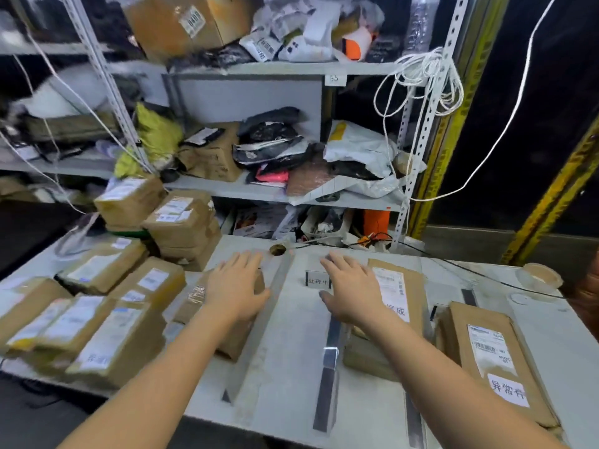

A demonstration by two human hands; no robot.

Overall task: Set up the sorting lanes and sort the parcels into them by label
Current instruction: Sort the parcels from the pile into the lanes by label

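Metal shelving (246,69) crammed with bags and boxes stands behind a pale surface (291,335). At the left of it lies a heap of brown parcels (97,319), their white labels facing up. Just right of the heap, the left hand (235,286) lies flat on a brown parcel (194,296), fingers straight and slightly apart, gripping nothing. A clear divider strip (259,325) runs along that parcel's right edge. A small label card (316,280) stands between the hands. The right hand (351,293) is spread, fingers apart and holding nothing, above a second divider strip (330,351) and the left edge of a labelled parcel (398,286); whether it touches either is unclear. Further right lies another labelled parcel (489,354) in its own lane.
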